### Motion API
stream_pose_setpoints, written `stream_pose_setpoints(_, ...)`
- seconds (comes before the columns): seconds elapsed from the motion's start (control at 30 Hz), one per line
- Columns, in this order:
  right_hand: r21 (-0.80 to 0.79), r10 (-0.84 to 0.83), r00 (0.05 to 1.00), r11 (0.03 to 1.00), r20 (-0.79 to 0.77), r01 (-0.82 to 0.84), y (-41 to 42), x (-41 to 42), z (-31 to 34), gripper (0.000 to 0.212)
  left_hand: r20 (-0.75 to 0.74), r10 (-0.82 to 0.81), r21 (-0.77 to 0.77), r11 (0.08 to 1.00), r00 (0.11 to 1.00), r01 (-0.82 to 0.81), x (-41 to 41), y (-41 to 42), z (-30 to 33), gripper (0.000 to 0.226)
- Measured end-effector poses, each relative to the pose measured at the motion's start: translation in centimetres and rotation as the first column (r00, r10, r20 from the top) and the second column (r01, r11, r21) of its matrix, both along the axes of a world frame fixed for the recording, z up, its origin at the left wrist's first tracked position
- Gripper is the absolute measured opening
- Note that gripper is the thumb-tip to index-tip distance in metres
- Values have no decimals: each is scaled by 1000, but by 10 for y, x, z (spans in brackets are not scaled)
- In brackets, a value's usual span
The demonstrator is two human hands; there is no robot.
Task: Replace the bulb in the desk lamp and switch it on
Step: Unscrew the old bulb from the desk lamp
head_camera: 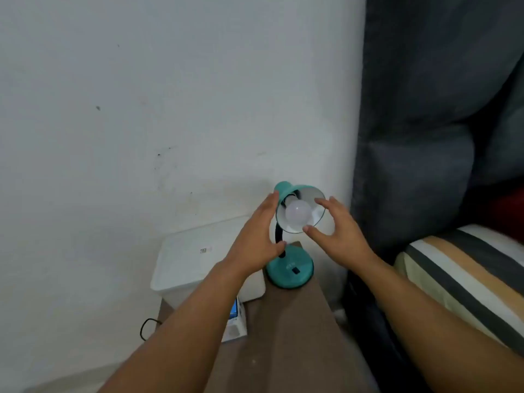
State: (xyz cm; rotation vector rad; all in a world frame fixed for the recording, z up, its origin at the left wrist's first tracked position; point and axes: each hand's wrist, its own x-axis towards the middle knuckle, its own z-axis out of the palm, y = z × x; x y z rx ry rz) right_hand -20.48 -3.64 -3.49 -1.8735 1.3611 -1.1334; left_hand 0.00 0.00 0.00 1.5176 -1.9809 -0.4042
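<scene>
Lamp [289,272] stands at the bench [295,336] far end, bulb [297,213] seated in its shade [317,194]; my left hand [255,236] and right hand [338,234] flank the shade, spread, gripping nothing; risk: twisting unsteadied tips the lamp.

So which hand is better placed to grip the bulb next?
The right hand, probably. Its thumb and fingers are spread open in front of the shade's mouth, close to the bulb. The left hand sits beside the shade's outer side, better placed to steady it.
</scene>
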Motion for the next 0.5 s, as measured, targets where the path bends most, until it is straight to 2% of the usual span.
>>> stream_pose_setpoints(0.2,47,-49,998,998,-44,51,-16,10,0,81,45,-23,-27,999,999,24,-1,-18,-6,117)
stream_pose_setpoints(0.5,65,-46,998,997,-32,47,-20,13,4,70,70,-35,-138,989,997,44,-4,-36,-8,107)
